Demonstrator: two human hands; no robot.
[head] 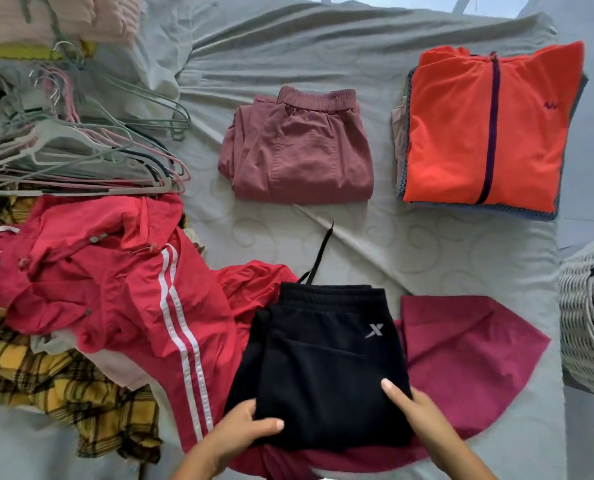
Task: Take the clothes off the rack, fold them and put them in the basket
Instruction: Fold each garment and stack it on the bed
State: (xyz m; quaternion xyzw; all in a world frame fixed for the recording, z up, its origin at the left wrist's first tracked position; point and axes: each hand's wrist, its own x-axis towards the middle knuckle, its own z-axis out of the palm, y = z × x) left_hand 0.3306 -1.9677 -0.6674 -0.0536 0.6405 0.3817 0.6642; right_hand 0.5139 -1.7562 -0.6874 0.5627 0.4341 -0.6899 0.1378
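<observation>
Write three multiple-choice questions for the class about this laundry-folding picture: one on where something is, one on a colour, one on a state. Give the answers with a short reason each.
1. Where is the white woven basket?
A. at the right edge of the picture
B. on the pile of hangers
C. under the orange jacket

2. What colour are the trousers between the two hands?
A. yellow
B. black
C. orange

3. What state is the dusty-pink garment in the middle of the bed?
A. hanging on a hanger
B. crumpled in a heap
C. folded flat

Answers
1. A: the basket stands at the right edge, beside the bed.
2. B: the left hand and right hand grip black trousers with a grey X logo.
3. C: it lies in a neat rectangle, waistband on top.
</observation>
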